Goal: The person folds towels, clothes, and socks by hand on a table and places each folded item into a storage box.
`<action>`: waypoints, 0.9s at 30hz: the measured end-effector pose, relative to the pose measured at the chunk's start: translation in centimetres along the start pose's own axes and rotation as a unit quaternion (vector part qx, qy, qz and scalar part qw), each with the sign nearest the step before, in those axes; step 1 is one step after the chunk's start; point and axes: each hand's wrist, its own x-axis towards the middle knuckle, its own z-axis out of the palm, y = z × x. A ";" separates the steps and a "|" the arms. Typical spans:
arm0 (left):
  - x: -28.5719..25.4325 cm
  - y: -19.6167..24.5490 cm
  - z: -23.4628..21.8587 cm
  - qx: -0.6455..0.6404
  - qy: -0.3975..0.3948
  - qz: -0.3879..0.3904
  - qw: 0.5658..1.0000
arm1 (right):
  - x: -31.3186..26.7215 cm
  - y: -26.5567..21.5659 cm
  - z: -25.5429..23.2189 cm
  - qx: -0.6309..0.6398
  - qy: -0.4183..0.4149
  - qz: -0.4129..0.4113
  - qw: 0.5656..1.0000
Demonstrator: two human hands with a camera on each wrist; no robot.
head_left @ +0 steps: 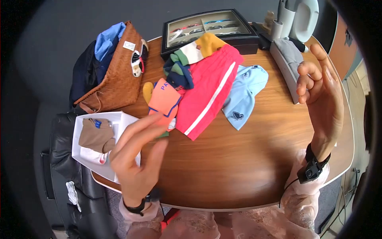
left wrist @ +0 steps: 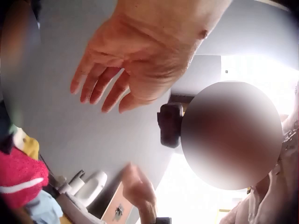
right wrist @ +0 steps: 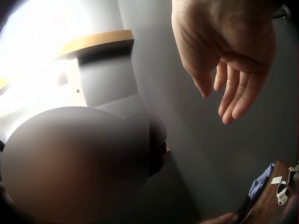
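Observation:
My left hand (head_left: 137, 163) is raised over the table's left front, its fingers loosely bent and nothing in them. Above the right side of the table, my right hand (head_left: 324, 93) is held up with relaxed, partly curled fingers, also holding nothing. In the head view a pile of clothes lies between them: red-pink shorts (head_left: 211, 89) with a white stripe, a light blue garment (head_left: 246, 93) partly under them, an orange piece with blue trim (head_left: 165, 97), and a green, white and yellow garment (head_left: 195, 53). The left wrist view shows the left palm (left wrist: 140, 56) with fingers spread slightly.
A white box (head_left: 95, 171) with folded clothes stands near the left hand. Behind it is a woven basket (head_left: 119, 79) of dark and blue clothes. At the back stand a glasses case (head_left: 248, 40) with a clear lid and a grey box (head_left: 284, 71) holding grey cloth.

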 end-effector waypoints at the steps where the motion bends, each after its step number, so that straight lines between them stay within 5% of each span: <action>1: 0.7 0.0 1.1 -0.002 -0.008 0.011 1.000 | -0.1 -0.1 -0.1 0.007 0.003 -0.003 1.000; 12: 4.9 -4.8 11.4 0.034 -0.169 0.036 0.984 | -0.6 0.2 -4.0 -0.008 -0.015 -0.006 1.000; 14: 4.5 -6.1 12.6 0.041 -0.150 0.043 0.987 | -0.3 0.4 -4.1 -0.004 0.043 -0.011 0.999; 17: 4.8 -7.3 12.3 0.116 -0.262 -0.025 0.958 | 0.2 1.5 -5.0 -0.043 0.049 -0.040 0.997; 20: 4.5 -8.7 11.9 0.131 -0.273 -0.052 0.952 | 0.3 1.6 -5.2 -0.080 -0.039 -0.018 0.996; 24: 4.3 -8.6 12.8 0.156 -0.317 -0.042 0.934 | 0.5 2.2 -4.6 -0.100 0.017 -0.017 0.995; 27: 3.9 -9.0 14.3 0.178 -0.277 -0.043 0.943 | 0.5 2.6 -4.5 -0.117 0.033 -0.019 0.992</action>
